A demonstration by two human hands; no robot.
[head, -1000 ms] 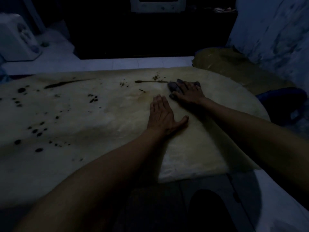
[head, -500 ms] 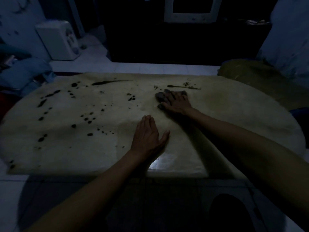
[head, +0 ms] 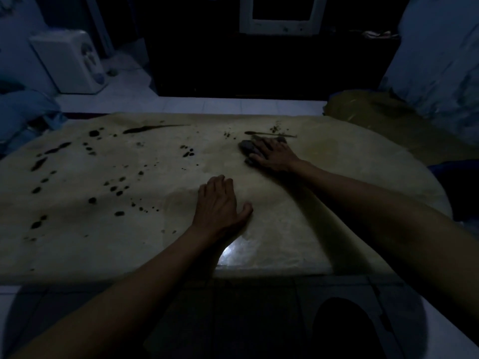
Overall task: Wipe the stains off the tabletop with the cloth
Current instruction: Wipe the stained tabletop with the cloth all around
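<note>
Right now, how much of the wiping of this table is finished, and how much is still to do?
Done: the pale beige tabletop looks free of spots on its right part. In hand: the right hand presses a dark grey cloth flat just below a thin dark streak; the left hand rests flat on the surface. Left: many dark spots and a long smear cover the left half, so most of the job remains.
</note>
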